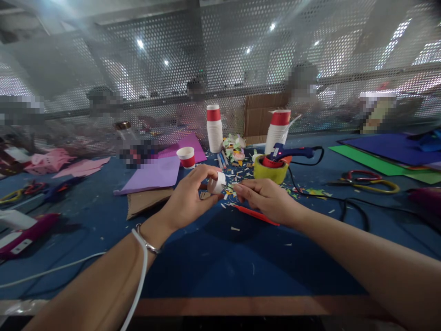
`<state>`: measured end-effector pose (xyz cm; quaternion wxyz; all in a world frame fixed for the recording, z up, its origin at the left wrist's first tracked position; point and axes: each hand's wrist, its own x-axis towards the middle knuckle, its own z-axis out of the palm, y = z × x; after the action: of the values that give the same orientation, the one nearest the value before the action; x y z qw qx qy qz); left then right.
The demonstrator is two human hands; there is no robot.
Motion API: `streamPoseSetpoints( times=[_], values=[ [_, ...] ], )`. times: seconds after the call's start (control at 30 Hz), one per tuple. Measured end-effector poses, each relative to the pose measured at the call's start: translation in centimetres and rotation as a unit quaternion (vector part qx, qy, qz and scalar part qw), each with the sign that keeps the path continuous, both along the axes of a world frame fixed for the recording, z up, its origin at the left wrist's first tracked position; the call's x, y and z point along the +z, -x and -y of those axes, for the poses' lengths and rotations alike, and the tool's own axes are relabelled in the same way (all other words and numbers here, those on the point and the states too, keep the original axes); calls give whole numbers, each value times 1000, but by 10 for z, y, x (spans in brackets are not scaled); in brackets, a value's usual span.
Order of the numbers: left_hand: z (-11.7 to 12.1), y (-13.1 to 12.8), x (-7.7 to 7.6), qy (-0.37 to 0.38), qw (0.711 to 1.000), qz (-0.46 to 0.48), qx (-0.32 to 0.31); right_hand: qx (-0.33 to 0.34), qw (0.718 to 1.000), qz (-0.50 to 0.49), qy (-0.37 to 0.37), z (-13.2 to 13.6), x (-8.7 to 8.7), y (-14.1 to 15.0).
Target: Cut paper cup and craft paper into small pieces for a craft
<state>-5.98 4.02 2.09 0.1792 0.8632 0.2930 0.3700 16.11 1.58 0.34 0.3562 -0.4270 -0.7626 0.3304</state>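
Between the thumb and fingers of my left hand [195, 195] is a small white paper cylinder [216, 183], tilted on its side. My right hand [263, 197] is closed in a pinch just right of the cylinder; what its fingertips hold is too small to name. Below that hand a red pen-like stick [258, 215] lies on the blue table. Small paper scraps [234, 179] are scattered around and behind both hands. A red and white paper cup [186, 157] stands upright behind my left hand.
Two stacks of paper cups [214, 131] stand at the back. A blue glue gun [292, 152] rests on a yellow tape roll [270, 172], its black cord trailing right. Scissors [365, 180] and coloured sheets [386, 154] lie right; purple paper [151, 174] and cardboard [146, 202] lie left.
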Motion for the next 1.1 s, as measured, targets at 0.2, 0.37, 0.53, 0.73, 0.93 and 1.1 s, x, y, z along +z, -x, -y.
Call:
streamPoseSetpoints(
  times=[0.2,0.37,0.53,0.73,0.93,1.1],
  values=[
    [0,2,0,-18,1000,-9,-5,1,1000,5,-3,2,2,0],
    [0,1,1,-13,1000,-6,-13,6,1000,9,-10,3,2,1],
    [1,-1,-2,24,999,16,-16,6,1000,0,-9,1,1,1],
    [0,2,-1,57,998,-10,22,8,1000,11,-9,3,0,1],
    [1,2,2,86,994,-59,39,-15,999,-27,-9,3,-2,2],
    [4,-3,3,116,990,-72,26,-30,998,-54,1,1,-6,4]
  ],
)
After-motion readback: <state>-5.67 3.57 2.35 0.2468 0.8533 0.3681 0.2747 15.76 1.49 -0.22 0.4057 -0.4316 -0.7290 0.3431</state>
